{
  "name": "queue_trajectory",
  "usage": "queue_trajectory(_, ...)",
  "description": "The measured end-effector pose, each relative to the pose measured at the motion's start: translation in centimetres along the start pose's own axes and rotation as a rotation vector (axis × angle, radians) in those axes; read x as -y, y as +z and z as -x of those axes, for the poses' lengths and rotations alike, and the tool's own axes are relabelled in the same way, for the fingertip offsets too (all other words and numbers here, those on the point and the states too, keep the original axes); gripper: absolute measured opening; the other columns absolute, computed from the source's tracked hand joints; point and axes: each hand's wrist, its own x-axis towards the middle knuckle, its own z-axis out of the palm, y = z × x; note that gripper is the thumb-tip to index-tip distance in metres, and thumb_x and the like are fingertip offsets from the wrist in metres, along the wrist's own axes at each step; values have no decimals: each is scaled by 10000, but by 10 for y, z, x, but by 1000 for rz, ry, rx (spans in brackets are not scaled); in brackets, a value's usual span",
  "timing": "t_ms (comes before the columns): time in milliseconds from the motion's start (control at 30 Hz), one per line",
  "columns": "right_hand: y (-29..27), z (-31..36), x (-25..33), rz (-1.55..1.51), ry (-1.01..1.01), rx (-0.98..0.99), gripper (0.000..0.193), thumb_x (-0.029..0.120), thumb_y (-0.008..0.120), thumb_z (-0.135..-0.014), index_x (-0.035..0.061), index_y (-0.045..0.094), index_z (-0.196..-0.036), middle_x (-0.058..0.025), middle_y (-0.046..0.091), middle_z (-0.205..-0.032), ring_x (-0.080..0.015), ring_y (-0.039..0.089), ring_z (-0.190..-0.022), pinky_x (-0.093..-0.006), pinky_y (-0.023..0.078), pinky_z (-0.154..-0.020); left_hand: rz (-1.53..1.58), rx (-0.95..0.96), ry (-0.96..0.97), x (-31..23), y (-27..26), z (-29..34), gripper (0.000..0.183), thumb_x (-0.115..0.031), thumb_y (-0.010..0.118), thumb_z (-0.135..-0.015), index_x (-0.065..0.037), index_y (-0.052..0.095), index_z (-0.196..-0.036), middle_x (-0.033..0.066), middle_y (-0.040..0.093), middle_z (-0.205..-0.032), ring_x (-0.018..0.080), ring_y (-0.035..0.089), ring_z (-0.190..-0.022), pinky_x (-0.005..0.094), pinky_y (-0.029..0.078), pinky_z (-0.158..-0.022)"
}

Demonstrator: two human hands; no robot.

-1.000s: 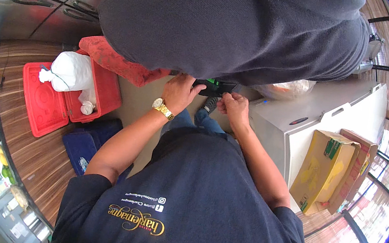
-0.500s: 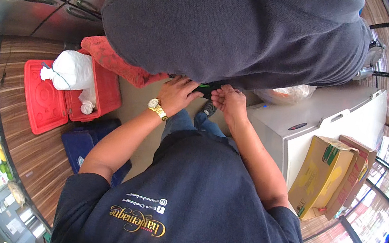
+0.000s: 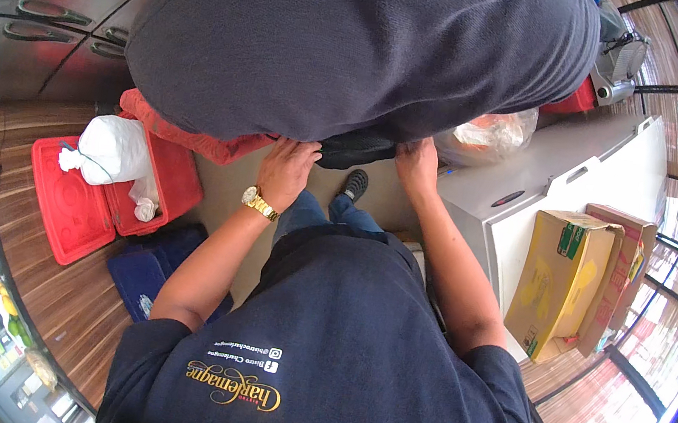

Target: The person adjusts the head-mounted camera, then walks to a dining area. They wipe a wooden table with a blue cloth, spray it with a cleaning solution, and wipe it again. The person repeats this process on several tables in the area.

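Note:
A person in a dark grey garment point(image 3: 360, 52) fills the space right before me. At the garment's lower edge, a piece of black cloth point(image 3: 357, 152) shows between my hands. My left hand point(image 3: 286, 172), with a gold watch point(image 3: 260, 202) at the wrist, has its fingers closed at the cloth's left end, beside a patterned red cloth point(image 3: 194, 139). My right hand point(image 3: 417, 170) is closed at the right end, next to a clear plastic bag point(image 3: 490, 137). The garment and black cloth partly hide its fingertips.
An open red cooler box point(image 3: 177, 194) with white bags point(image 3: 114, 151) stands at left, by a dark blue case point(image 3: 150, 268). Metal cabinet doors point(image 3: 17, 54) rise at far left. At right are a white chest freezer point(image 3: 522, 184) and cardboard boxes point(image 3: 556, 283).
My hands have moved farther apart, the right one up against the garment's edge. More black cloth shows between them, and a small green piece seen before is out of sight.

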Motion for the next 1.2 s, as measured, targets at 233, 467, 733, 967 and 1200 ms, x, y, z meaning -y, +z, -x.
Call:
queue_trajectory(233,-28,-10,28,227,278,360,297,250,654,-922,15,681,-1102,-261,717,-1112,-465,681,-1051,-561,529,-913,56,38,-32,1,-3,-2,179,-185,750,-915,-68,679,-1031,119,714,-968,354,652,-920,462,511,-819)
queue_trajectory(467,-41,20,65,8,281,465,292,246,657,-889,-20,702,-1001,-264,743,-938,-446,721,-905,-515,564,-824,71,22,-132,0,-2,4,175,-168,740,-920,-60,676,-1042,123,697,-1028,361,649,-961,468,511,-865)
queue_trajectory(733,-25,37,65,-573,641,474,174,133,637,-961,-35,668,-935,-75,689,-784,-143,659,-674,-291,529,-629,125,-127,-284,-21,14,15,266,-139,760,-901,-49,652,-1127,140,673,-1126,386,630,-1088,462,510,-951)
queue_trajectory(967,-13,49,94,-725,630,619,208,143,668,-964,-64,688,-975,-92,715,-803,-163,686,-700,-313,559,-654,144,-128,-321,-34,6,6,223,-155,771,-908,-36,668,-1065,150,685,-1079,372,653,-1057,451,519,-918)
queue_trajectory(1200,16,63,64,-628,535,690,171,142,698,-979,-28,699,-959,-70,718,-863,-121,652,-730,-277,550,-692,627,315,-782,-48,28,-3,335,-338,666,-989,-18,735,-1058,170,771,-952,280,739,-889,412,551,-809)
